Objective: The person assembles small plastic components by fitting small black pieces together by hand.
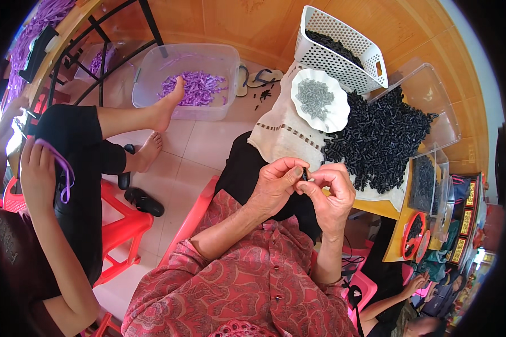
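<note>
My left hand (276,185) and right hand (330,196) come together, fingertips clamped on one small black piece (304,174) near one heap of black pieces (376,146), too many to count, one scalloped white plate (338,117) of clear bits (313,96), one perforated white basket (327,58) and, leftward on the floor, one translucent tub (208,112) of purple strips (199,87).

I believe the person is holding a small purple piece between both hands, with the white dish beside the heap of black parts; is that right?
Not quite: the head view shows the small piece between the left hand and right hand is black, not purple. The white dish is indeed beside the heap of black parts.
</note>
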{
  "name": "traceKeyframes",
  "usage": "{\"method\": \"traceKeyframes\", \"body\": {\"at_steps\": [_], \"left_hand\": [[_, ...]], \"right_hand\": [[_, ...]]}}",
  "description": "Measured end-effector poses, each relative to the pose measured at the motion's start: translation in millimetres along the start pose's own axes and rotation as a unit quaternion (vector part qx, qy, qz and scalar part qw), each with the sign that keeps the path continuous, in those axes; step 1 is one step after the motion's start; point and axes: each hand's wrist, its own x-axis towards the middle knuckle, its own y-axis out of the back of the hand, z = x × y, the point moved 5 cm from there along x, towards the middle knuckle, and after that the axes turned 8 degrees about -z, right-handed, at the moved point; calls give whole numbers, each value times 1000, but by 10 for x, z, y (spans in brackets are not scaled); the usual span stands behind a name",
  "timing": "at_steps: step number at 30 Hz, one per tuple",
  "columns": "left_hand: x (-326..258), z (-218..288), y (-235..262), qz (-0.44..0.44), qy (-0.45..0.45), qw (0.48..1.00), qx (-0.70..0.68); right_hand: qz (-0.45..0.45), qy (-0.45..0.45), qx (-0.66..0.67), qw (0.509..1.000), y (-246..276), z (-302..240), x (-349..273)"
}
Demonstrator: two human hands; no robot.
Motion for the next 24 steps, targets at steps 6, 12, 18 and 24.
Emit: {"method": "traceKeyframes", "body": {"at_steps": [6, 12, 18, 24], "left_hand": [[-7, -18, 7, 9, -4, 1000, -4], [-2, -12, -2, 21, -2, 1000, -21], [11, 41, -17, 12, -12, 1000, -25], [37, 14, 21, -28, 18, 999, -22]], "right_hand": [[6, -22, 48, 999, -21, 34, 41], [-21, -10, 18, 1000, -38, 1, 82], [-42, -35, 12, 998, -78, 36, 71], [-25, 6, -2, 1000, -46, 4, 65]]}}
